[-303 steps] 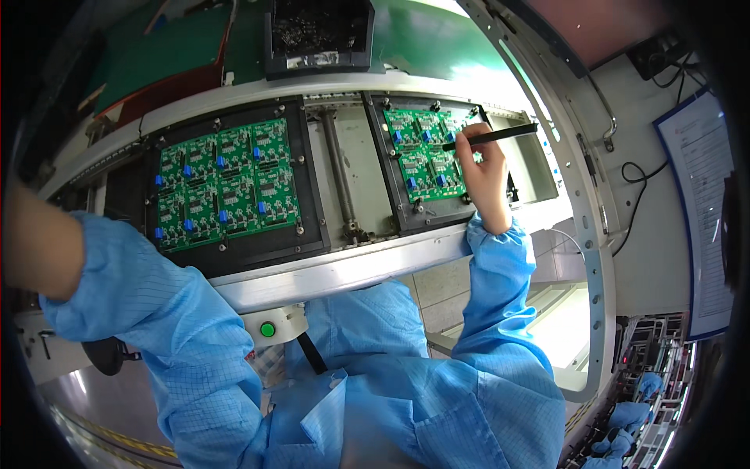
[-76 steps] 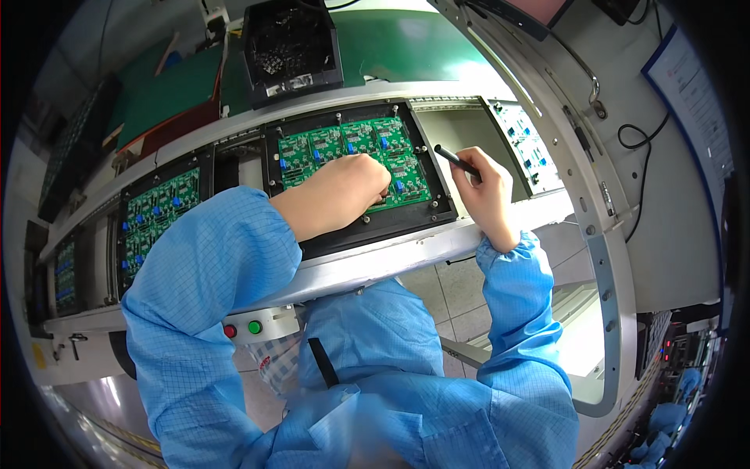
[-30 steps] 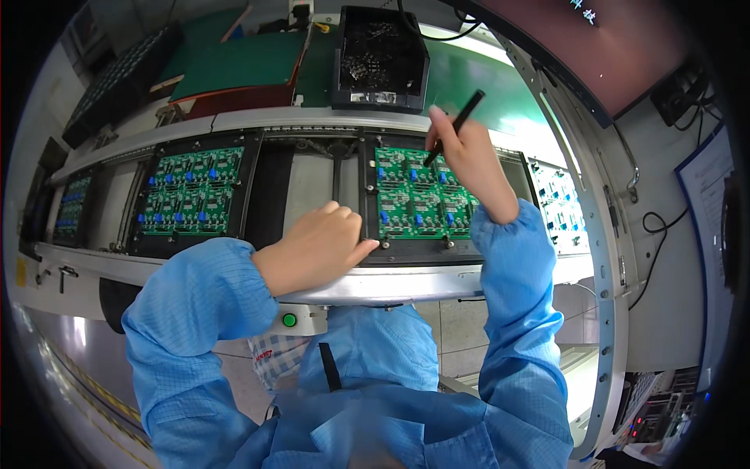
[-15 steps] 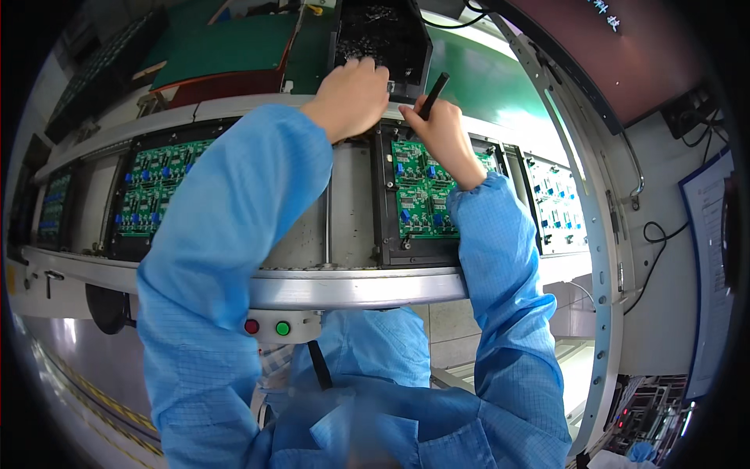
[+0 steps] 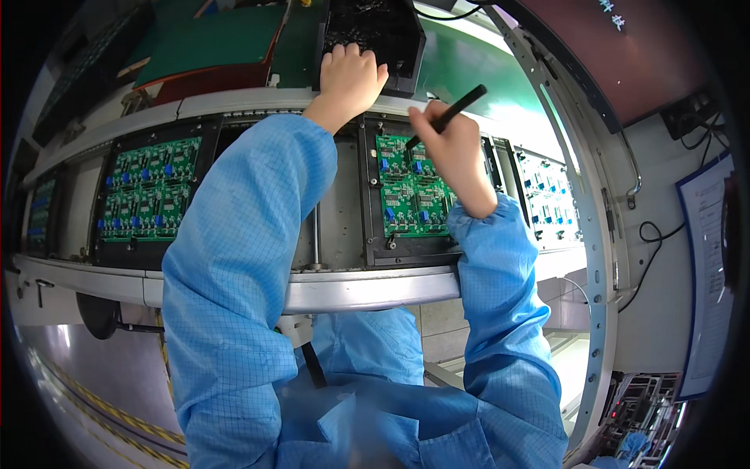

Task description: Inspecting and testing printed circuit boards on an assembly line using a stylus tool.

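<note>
My left hand (image 5: pixel 349 82) reaches over the front wall of a black bin (image 5: pixel 405 48) that holds a heap of small, dark and shiny parts. Its fingers curl downward; the fingertips, and anything between them, are hidden. A slim black pen-shaped tool (image 5: pixel 466 103) slants through my right hand (image 5: pixel 457 156), which is closed around it. The tool's lower end points down at a green circuit board (image 5: pixel 402 191) with blue components, set in a black frame (image 5: pixel 372 227). My right hand hovers above this board and covers part of its right side.
More framed circuit boards sit on the conveyor line, one at left (image 5: pixel 148 191) and a brightly lit one at right (image 5: pixel 553 191). A metal rail (image 5: pixel 375 291) runs along the near edge. A screen (image 5: pixel 566 47) stands at upper right, and a clipboard (image 5: pixel 707 266) hangs at far right.
My left hand has moved slightly farther into the bin. My right hand has shifted right and nearer, the tool now tilting more to the right. The whole view has moved slightly.
</note>
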{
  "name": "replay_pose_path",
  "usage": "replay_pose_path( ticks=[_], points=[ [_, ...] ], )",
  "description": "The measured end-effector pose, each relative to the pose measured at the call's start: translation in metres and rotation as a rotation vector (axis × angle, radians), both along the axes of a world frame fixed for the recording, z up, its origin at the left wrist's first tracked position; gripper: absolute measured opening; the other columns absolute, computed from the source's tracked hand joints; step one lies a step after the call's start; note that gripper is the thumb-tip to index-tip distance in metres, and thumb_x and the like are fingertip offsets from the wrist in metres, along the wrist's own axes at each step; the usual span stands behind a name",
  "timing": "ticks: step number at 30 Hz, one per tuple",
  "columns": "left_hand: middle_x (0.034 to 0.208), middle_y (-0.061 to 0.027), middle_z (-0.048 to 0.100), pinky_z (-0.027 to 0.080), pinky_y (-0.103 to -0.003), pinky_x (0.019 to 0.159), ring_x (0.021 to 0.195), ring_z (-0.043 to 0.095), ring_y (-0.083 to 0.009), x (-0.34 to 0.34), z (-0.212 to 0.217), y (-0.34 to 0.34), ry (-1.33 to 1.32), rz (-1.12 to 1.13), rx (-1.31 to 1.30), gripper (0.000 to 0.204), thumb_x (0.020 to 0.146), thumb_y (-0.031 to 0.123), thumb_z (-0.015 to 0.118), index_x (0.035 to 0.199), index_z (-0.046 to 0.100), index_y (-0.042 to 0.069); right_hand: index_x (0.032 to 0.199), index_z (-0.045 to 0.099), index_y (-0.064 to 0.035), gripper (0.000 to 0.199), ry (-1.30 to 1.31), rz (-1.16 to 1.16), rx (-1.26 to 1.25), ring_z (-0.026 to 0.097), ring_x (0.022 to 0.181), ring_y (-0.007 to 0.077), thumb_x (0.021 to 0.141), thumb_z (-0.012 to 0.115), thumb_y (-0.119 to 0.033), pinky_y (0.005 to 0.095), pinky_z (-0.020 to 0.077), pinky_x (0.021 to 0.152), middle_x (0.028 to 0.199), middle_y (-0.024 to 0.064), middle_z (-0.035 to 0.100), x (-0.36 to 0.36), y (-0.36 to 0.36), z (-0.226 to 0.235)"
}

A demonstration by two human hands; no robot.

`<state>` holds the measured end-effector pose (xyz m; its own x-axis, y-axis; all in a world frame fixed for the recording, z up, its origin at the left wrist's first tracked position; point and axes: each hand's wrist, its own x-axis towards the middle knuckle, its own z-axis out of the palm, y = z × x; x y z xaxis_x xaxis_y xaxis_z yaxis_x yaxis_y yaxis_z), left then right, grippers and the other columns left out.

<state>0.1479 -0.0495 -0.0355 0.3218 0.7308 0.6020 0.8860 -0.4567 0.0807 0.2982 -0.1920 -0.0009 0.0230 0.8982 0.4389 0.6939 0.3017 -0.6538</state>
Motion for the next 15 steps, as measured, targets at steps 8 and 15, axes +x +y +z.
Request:
replay_pose_path(
  ticks=[8, 15],
  points=[
    [0.101, -0.0112, 0.066, 0.043, -0.047, 0.095, 0.107, 0.057, -0.0338, -0.001, -0.003, 0.016, -0.145, -0.140, -0.126, 0.030, 0.093, 0.035, 0.060, 0.095, 0.073, 0.008, 0.073, 0.059, 0.0024, 0.029, -0.157, -0.029, 0.040, 0.051, 0.048, 0.0274, 0.090, 0.067, -0.020, 0.0387, 0.0404, 0.051, 0.055, 0.0155, 0.051, 0.012, 0.008, -0.012],
    [0.094, -0.0137, 0.070, 0.050, -0.045, 0.086, 0.094, 0.065, -0.0328, -0.002, -0.008, 0.022, -0.323, -0.303, -0.141, 0.023, 0.090, 0.027, 0.064, 0.091, 0.075, 0.007, 0.072, 0.058, 0.0026, 0.031, -0.122, -0.049, 0.011, 0.049, 0.048, 0.0257, 0.090, 0.069, -0.020, 0.0379, 0.0398, 0.050, 0.056, 0.0146, 0.052, 0.009, 0.001, -0.016]
  ],
)
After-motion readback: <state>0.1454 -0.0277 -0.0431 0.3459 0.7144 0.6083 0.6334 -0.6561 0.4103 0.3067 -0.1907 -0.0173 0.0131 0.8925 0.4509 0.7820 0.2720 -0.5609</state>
